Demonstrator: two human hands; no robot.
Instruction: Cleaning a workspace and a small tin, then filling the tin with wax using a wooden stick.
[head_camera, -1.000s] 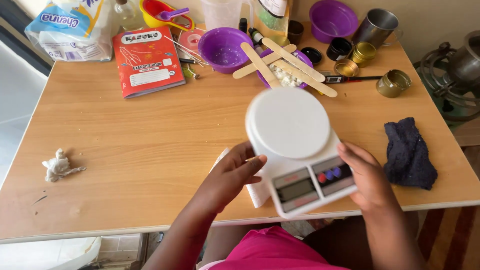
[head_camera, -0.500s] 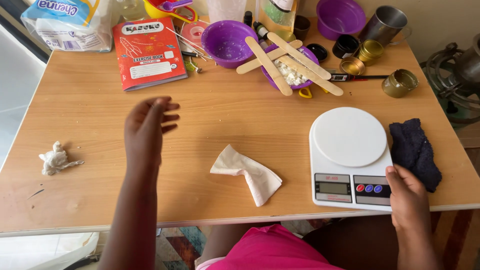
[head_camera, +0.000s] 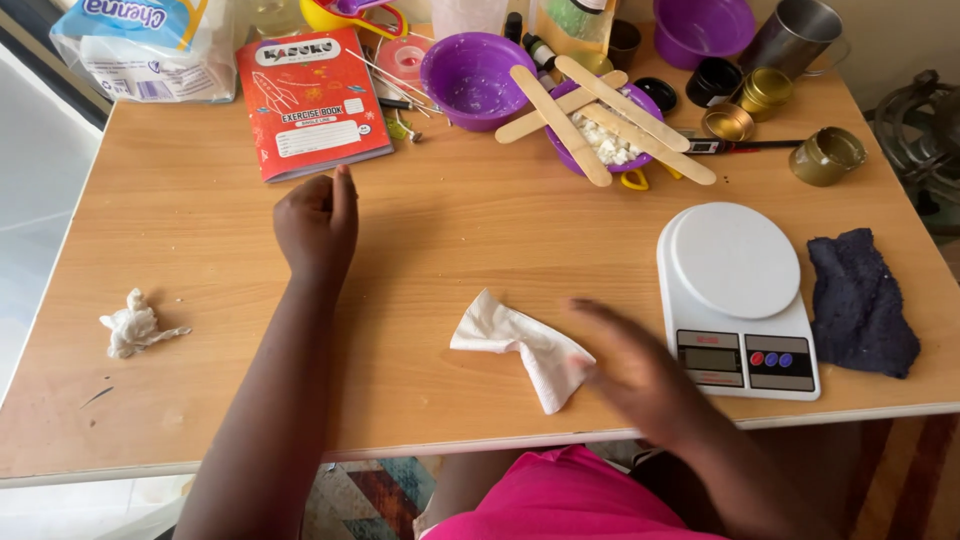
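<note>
On a wooden table (head_camera: 200, 230), the left hand (head_camera: 318, 222) rests loosely curled and holds nothing, its fingertips just below a red exercise book (head_camera: 310, 103). The right hand (head_camera: 640, 370), blurred, is spread flat and empty, its fingers touching a crumpled white tissue (head_camera: 520, 345) near the front edge. A white kitchen scale (head_camera: 735, 290) stands just right of that hand, beside a dark blue cloth (head_camera: 862, 300).
</note>
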